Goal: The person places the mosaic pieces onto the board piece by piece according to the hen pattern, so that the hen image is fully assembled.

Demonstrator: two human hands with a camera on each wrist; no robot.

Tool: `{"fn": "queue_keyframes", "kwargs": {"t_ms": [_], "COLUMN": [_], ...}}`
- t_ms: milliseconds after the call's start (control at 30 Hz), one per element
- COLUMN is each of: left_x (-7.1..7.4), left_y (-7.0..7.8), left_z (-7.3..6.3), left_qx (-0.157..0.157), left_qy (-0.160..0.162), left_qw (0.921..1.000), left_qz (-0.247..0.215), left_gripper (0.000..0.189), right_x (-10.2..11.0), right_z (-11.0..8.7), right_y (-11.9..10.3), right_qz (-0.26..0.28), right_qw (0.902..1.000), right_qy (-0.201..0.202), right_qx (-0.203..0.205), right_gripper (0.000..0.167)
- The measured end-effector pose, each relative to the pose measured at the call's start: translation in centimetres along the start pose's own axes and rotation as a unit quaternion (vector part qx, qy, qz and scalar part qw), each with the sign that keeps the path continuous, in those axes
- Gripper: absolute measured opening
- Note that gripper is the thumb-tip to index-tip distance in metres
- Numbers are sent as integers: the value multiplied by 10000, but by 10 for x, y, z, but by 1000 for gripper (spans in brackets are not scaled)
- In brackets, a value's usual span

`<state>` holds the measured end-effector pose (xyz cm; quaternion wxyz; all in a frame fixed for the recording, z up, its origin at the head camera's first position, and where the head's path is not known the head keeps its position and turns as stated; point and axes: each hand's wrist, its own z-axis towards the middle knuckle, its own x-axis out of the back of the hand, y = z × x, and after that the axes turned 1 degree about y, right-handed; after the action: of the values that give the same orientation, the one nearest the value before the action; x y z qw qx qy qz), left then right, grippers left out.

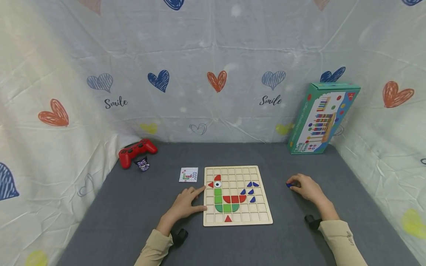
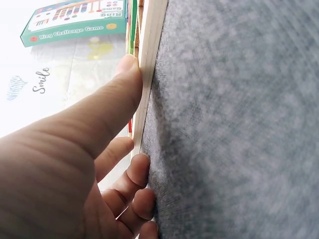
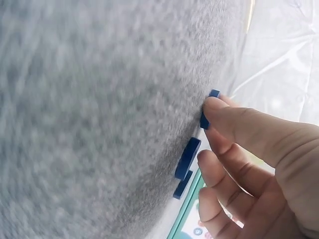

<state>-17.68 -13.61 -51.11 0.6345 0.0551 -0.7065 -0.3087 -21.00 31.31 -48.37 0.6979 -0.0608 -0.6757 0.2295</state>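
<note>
A wooden grid board [image 1: 263, 207] lies on the table with red, green, blue and white pieces forming a bird-like figure. My left hand [image 1: 183, 203] rests at the board's left edge, thumb and index finger spread and touching it. To the right of the board, my right hand [image 1: 307, 187] pinches a small blue piece [image 3: 205, 121] between thumb and fingers. In the right wrist view, two more blue pieces lie on the cloth beside that hand, a thicker one [image 3: 188, 158] and a smaller one [image 3: 183, 185]. The head view mostly hides them behind the hand.
Left of the board's top corner lies a small picture card [image 1: 188, 174] showing a similar figure. A red game controller [image 1: 136, 151] and a small purple-and-black figure [image 1: 142, 164] sit at the back left. At the back right a green game box [image 1: 321, 118] leans against the curtain.
</note>
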Motion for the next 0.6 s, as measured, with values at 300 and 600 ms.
{"fn": "queue_keyframes", "kwargs": {"t_ms": [300, 600], "left_x": [-1, 0], "left_y": [-1, 0], "left_z": [0, 1], "left_qx": [-21, 31], "left_qy": [2, -4], "left_qw": [10000, 10000], "left_qz": [33, 0], "left_gripper": [77, 77], "right_x": [-2, -14], "right_z": [0, 5], "right_y": [-20, -42], "right_qz": [212, 469], "right_qw": [9995, 9981], "right_qy": [125, 226], "right_qx": [200, 326], "right_gripper": [12, 12]}}
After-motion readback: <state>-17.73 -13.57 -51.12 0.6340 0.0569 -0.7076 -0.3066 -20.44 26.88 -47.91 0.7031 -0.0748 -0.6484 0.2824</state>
